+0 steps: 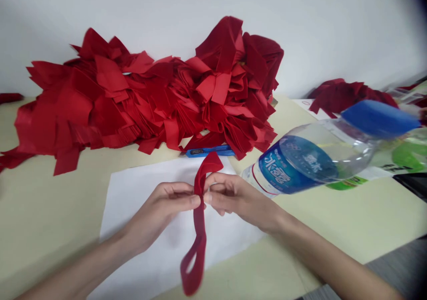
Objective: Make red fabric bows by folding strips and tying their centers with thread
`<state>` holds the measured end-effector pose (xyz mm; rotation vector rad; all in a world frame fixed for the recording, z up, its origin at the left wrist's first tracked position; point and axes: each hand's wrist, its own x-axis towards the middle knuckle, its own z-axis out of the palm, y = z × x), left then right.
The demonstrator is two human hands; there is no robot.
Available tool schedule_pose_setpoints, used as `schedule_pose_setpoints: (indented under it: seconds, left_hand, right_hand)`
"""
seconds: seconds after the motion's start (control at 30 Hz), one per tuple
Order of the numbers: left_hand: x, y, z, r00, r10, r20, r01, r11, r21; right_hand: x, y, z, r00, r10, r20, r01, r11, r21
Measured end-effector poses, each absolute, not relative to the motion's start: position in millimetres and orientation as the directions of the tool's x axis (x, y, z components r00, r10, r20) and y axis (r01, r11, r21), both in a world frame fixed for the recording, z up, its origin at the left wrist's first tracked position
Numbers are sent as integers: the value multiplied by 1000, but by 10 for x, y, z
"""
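A red velvet-like ribbon (199, 222) is pinched at its middle between my two hands, above a white sheet of paper (140, 229). My left hand (175, 200) grips it from the left with thumb and fingers closed. From the right, my right hand (230, 195) pinches the same spot, its fingers curled. The ribbon's upper end folds over above my fingers. Below them it hangs down and bends into a loop. What lies between the fingertips is partly hidden.
Behind my hands lies a large heap of red ribbon pieces (143, 100), with a blue cutter (210, 151) at its front edge. A clear bottle (307, 158) with a blue cap stands at the right. Another dark red pile (353, 96) sits farther back.
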<state>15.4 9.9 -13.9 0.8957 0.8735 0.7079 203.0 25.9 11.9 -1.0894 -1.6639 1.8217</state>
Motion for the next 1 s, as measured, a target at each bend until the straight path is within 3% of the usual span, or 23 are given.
schedule_pose_setpoints:
  seconds: [0.53, 0.63, 0.77, 1.0]
  left_hand:
    - [-33, 197, -171, 346, 875, -339, -265, 438, 859]
    - [-57, 231, -187, 348, 876, -335, -296, 441, 847]
    - [-113, 285, -190, 290, 896, -336, -302, 419, 856]
    - [-221, 367, -206, 195, 930, -310, -241, 352, 904]
  right_hand:
    - [2589, 737, -30, -324, 946, -17, 460, 142, -876]
    - [2494, 834, -142, -308, 936, 168, 573, 324, -753]
    - [2180, 911, -286, -517, 770, 373, 624, 638, -452]
    - [1966, 912, -484, -598, 699, 391, 721, 683, -118]
